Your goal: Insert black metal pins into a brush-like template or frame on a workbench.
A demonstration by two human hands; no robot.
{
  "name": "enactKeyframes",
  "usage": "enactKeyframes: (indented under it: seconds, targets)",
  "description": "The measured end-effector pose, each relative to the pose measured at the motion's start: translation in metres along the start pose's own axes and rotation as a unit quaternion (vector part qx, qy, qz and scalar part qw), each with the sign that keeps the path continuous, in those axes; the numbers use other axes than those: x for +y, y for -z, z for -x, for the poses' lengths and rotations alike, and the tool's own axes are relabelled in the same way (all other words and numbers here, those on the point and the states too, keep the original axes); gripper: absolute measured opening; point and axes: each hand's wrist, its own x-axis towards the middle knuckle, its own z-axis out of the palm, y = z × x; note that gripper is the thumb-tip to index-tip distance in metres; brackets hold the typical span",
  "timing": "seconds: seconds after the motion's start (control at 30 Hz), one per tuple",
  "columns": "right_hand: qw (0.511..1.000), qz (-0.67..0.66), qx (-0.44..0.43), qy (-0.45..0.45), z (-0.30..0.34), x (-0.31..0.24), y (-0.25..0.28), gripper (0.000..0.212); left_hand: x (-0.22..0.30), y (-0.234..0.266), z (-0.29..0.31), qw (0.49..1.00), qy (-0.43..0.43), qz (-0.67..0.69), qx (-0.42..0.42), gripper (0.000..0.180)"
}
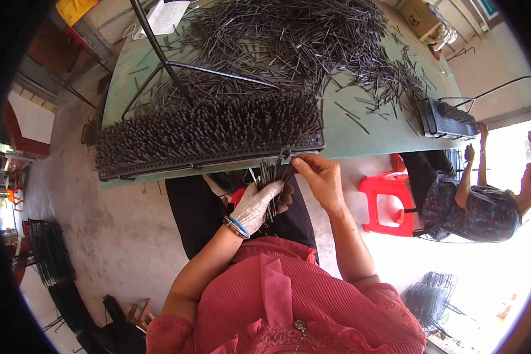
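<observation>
My left hand (256,206), in a pale knit glove with bands at the wrist, is closed round a bundle of thin dark strips (270,177) below the table's front edge. My bare right hand (323,182) is just to its right, thumb and forefinger pinched near the strip tips and the front right corner of a long black brush-like rack (206,133). Whatever sits in that pinch is too small to make out. Upright dark strips densely fill the rack, which lies along the table edge.
A big heap of loose dark strips (289,41) covers much of the green table (351,138). A black metal rod frame (168,62) rises behind the rack. At right, another person (472,209) works at a smaller rack (448,121), beside a red plastic stool (371,200).
</observation>
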Motion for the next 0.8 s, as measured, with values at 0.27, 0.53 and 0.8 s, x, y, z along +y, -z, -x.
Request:
enactKeyframes:
  seconds: [0.27, 0.53, 0.8]
  targets:
    - [0.986, -0.009, 0.113, 0.118, -0.025, -0.022, 0.016, 0.022, -0.005, 0.002, -0.007, 1.0, -0.003, 0.012, 0.005, 0.022]
    - [0.985, -0.026, 0.103, 0.137, -0.057, -0.008, 0.013, 0.021, -0.002, 0.002, -0.014, 0.999, -0.001, 0.021, 0.024, 0.022]
    - [0.963, 0.1, 0.12, 0.221, -0.051, -0.013, 0.011, 0.017, -0.016, 0.012, -0.03, 1.0, -0.026, 0.011, 0.012, 0.023]
